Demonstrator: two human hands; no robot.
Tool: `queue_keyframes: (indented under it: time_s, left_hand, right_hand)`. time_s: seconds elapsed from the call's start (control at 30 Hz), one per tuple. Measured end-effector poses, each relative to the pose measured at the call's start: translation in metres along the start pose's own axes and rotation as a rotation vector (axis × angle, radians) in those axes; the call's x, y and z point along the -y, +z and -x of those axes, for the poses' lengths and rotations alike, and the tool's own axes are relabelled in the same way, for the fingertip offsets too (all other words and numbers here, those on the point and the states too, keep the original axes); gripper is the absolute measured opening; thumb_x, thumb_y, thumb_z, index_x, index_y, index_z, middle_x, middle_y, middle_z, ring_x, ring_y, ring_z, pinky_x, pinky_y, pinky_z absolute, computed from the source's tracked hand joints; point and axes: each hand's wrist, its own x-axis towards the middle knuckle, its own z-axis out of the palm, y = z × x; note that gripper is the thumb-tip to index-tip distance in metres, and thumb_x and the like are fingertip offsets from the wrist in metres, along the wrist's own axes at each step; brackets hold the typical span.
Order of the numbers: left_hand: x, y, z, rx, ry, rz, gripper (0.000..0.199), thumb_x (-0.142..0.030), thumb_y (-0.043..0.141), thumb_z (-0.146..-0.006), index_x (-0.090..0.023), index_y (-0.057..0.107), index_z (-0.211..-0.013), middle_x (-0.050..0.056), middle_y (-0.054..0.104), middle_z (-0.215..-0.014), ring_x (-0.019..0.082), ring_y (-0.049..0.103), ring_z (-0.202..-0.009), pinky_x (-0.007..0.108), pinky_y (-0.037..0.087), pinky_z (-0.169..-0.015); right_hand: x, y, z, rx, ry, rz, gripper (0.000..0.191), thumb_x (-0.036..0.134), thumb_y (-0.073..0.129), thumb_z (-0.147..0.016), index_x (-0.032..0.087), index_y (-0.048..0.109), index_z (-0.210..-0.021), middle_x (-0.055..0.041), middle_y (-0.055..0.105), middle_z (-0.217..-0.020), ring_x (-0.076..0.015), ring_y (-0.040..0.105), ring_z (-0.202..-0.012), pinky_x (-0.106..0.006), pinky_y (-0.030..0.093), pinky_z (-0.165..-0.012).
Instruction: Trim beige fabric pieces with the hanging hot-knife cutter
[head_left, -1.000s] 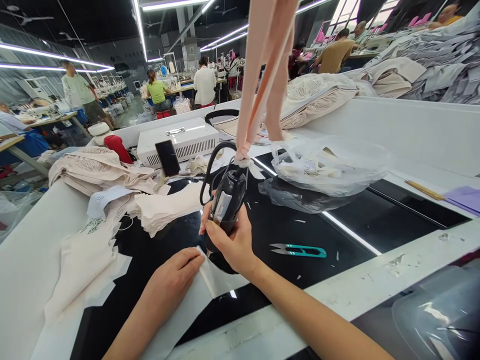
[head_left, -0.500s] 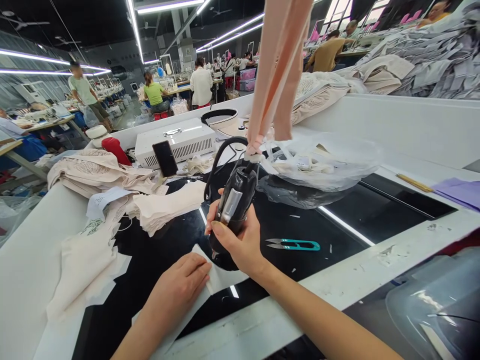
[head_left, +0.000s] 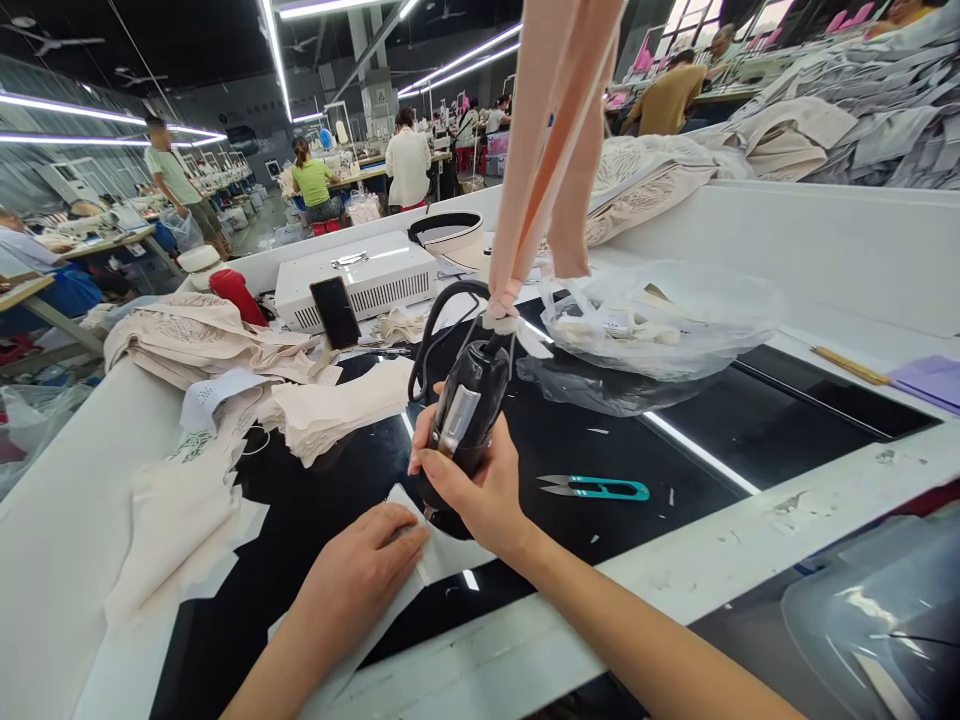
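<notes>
the person's hands (head_left: 366,560) and both visible forearms (head_left: 604,615) are bare.

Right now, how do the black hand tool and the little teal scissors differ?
The black hand tool is gripped in the right hand, while the scissors lie untouched. The tool stands tilted upward; the scissors lie flat. The tool is bulky and mostly black, whereas the scissors are slim, teal-handled and smaller. Both are at the same black tabletop.

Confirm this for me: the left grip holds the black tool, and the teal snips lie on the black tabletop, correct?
Not quite: the head view shows the right grip holding the black tool; the teal snips do lie on the black tabletop.
</notes>
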Motion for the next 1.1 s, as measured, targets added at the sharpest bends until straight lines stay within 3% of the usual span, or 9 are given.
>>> queue_keyframes:
  time_s: [0.6,0.8,0.97,1.1]
  left_hand:
    - [0.005,0.002,0.007,0.065,-0.03,0.05,0.024,-0.024,0.045,-0.106,-0.02,0.064,-0.121,0.01,0.066,-0.117,0.023,0.068,-0.106,0.036,0.062,-0.089]
    - [-0.002,-0.009,0.001,0.036,0.029,-0.005,0.022,-0.019,0.043,-0.107,-0.017,0.062,-0.116,0.009,0.068,-0.116,0.024,0.066,-0.112,0.052,0.051,-0.11]
    - [-0.016,-0.007,-0.007,0.01,0.046,0.014,0.021,-0.017,0.042,-0.107,-0.014,0.06,-0.116,0.011,0.068,-0.113,0.022,0.067,-0.105,0.038,0.061,-0.092]
    - [-0.023,0.002,-0.01,0.054,0.024,0.074,0.022,-0.017,0.042,-0.106,-0.015,0.06,-0.119,0.01,0.067,-0.107,0.022,0.067,-0.096,0.037,0.062,-0.085]
  right_hand:
    - [0.007,-0.005,0.008,-0.032,0.016,0.024,0.026,0.027,0.071,-0.08,0.026,0.051,-0.097,0.004,0.062,-0.078,-0.0131,0.059,-0.06,-0.029,0.055,-0.057]
    - [0.023,-0.018,0.011,-0.03,-0.031,-0.041,0.031,0.029,0.076,-0.082,0.026,0.052,-0.101,0.0037,0.064,-0.08,-0.0119,0.06,-0.061,-0.027,0.055,-0.056]
    - [0.032,-0.033,0.019,-0.015,-0.063,-0.066,0.037,0.032,0.079,-0.084,0.027,0.054,-0.112,0.0031,0.066,-0.082,-0.0117,0.062,-0.062,-0.025,0.057,-0.057]
    - [0.031,-0.038,0.024,-0.013,-0.053,-0.057,0.034,0.033,0.079,-0.085,0.027,0.055,-0.108,0.0027,0.066,-0.082,-0.011,0.063,-0.063,-0.024,0.056,-0.059]
